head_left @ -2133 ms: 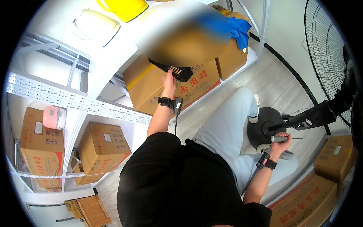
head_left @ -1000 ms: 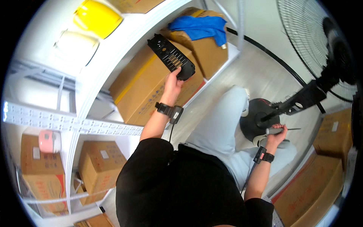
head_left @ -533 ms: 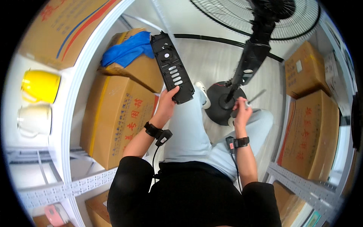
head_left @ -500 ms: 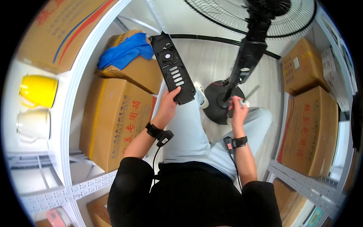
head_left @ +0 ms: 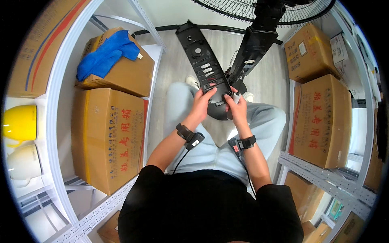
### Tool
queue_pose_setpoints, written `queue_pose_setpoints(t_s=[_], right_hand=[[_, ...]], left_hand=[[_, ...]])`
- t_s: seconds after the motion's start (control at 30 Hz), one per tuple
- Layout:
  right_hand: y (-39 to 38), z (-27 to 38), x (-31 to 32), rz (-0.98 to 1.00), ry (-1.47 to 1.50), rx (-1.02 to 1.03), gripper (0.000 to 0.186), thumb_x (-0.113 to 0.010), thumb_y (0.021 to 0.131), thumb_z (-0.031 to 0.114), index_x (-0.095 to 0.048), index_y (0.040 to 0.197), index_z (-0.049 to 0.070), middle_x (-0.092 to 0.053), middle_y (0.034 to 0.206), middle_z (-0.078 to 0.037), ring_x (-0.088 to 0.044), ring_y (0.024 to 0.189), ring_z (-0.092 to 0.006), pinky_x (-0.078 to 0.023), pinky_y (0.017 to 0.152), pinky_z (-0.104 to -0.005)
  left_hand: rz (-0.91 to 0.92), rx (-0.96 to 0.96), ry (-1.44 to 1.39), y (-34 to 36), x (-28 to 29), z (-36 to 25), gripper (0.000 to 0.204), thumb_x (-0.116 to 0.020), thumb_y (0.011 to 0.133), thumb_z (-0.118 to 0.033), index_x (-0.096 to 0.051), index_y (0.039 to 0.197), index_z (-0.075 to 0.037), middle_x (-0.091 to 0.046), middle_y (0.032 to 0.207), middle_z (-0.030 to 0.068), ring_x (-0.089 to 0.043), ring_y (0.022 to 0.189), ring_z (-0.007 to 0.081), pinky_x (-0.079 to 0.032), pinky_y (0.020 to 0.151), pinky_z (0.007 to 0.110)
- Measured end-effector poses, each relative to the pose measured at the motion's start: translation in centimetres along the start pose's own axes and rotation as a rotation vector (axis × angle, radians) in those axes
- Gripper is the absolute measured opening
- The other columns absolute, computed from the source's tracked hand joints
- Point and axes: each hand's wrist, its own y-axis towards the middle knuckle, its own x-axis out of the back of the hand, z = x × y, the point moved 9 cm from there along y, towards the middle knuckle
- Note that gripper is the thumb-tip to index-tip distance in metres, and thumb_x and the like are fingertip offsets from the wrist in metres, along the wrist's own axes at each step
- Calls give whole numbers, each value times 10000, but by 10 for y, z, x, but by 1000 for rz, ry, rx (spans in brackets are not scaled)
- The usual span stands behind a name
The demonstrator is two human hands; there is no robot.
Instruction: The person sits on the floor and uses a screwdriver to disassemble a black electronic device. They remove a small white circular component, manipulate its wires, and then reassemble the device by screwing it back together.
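A long black plastic cover panel (head_left: 197,60), with a round hole and a row of slots, is held tilted in front of me. My left hand (head_left: 199,105) grips its lower left edge, thumb on the face. At the lower right corner, my right hand (head_left: 238,109) presses thumb and fingers against the panel. A slim tool with a pale grip (head_left: 236,97), apparently a screwdriver, is also tucked in that hand; its tip is hidden. Just beyond stands the black fan post (head_left: 254,46), with loose wires (head_left: 231,65) showing beside it. The panel and my hands partly cover the fan's base.
The fan's wire cage (head_left: 227,11) is at the top. Shelving closes in on both sides, with cardboard boxes (head_left: 107,137) and a blue cloth (head_left: 107,54) at left, more boxes (head_left: 320,121) at right. A yellow mug (head_left: 20,123) and a white mug (head_left: 25,162) stand far left.
The panel has moved right, toward the fan post. My right hand has come up from beside the fan's base to the panel's corner, the tool still in it. The whole view has shifted.
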Motion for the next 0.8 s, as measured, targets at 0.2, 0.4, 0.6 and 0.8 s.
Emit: queue_pose_setpoints(t_s=[0.2,0.4,0.6,0.8], right_hand=[[-4,-25,19,-58,83,-105,450,-696,902,100,-564,1318,-12,-559,726,20,-500,542,-65,-405,508,-228],[-10,-45,0,59,-59,-172,467,-697,920,162,-562,1344,20,-552,714,33,-506,558,-53,-415,516,-223],[0,-52,3,53,-331,-150,382,-664,956,266,-631,1288,80,-551,684,44,-510,527,-44,-407,483,-225],[36,-63,21,-76,-419,-108,303,-628,982,268,-665,1189,50,-680,815,-8,-475,534,-26,-380,489,-208]], left_hand=[[178,45,-199,69,24,-20,450,-515,1004,-361,-530,1321,-42,-621,1271,138,-604,1156,269,-447,1033,421],[135,188,-459,109,52,-7,621,-538,960,-486,-507,1349,-2,-597,1288,237,-605,1163,369,-509,976,464],[68,218,-507,120,79,1,531,-571,957,-451,-567,1264,-18,-656,1176,196,-655,1050,344,-535,936,462],[12,195,-530,121,97,-2,409,-635,935,-402,-610,1162,-63,-687,1083,132,-679,945,289,-562,848,441]])
